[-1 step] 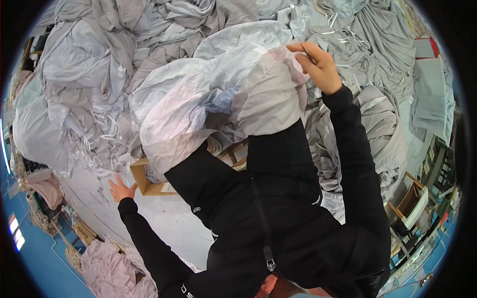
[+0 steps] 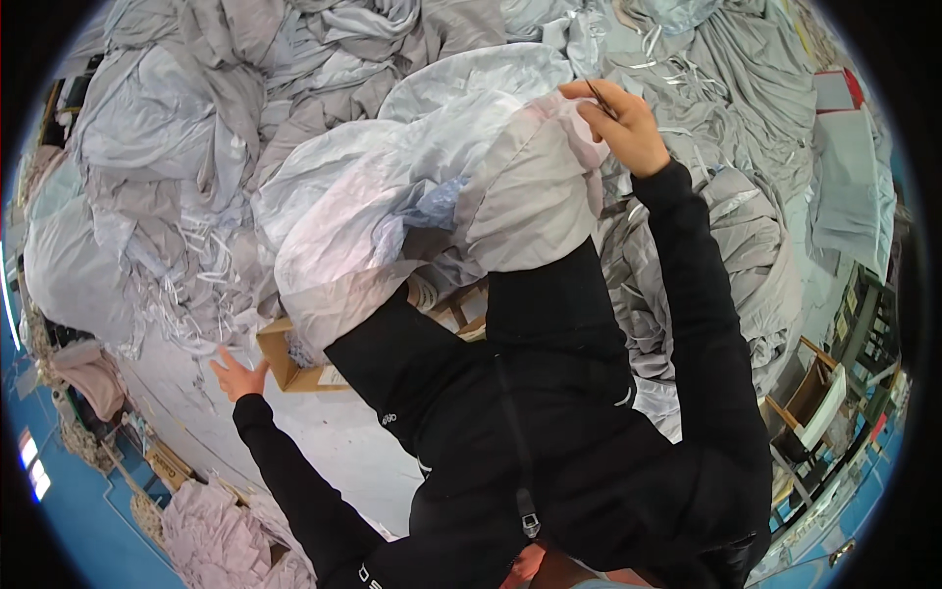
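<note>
Pale grey and white fabric (image 2: 535,211) is draped over my knees, with a small patterned blue patch (image 2: 444,203) in its folds. My right hand (image 2: 628,128) is bent at the upper edge of this cloth, over my right knee. A thin dark tool (image 2: 601,99) lies in its fingers; its exact kind is too small to make out. The fingertips are close to the cloth, and whether they also grip it is hard to see. My left hand (image 2: 238,377) is stretched out low on the left, fingers spread, with nothing visible in it, beside a cardboard box (image 2: 280,365).
Heaps of grey fabric with white ties (image 2: 201,260) spread across the far side and left. More grey cloth (image 2: 741,265) is bunched beside my right leg. Pink fabric (image 2: 211,530) lies at lower left. A wooden-framed stool or chair (image 2: 810,398) stands at the right.
My left hand has shifted very slightly left. My right hand has moved a touch up and left with the thin dark tool still in it.
</note>
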